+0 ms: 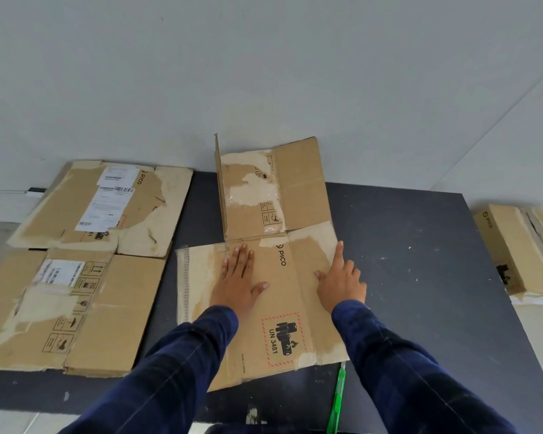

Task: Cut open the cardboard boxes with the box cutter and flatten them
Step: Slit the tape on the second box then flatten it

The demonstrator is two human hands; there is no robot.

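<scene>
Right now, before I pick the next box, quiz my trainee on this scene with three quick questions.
1. True or false: the right hand holds the green box cutter.
2. How many flattened boxes lie left of the pressed box?
3. The still-assembled box sits: A, far left; B, far right; C, under the hands.
Key: 1 false, it lies on the table; 2 two; 3 B.
</scene>
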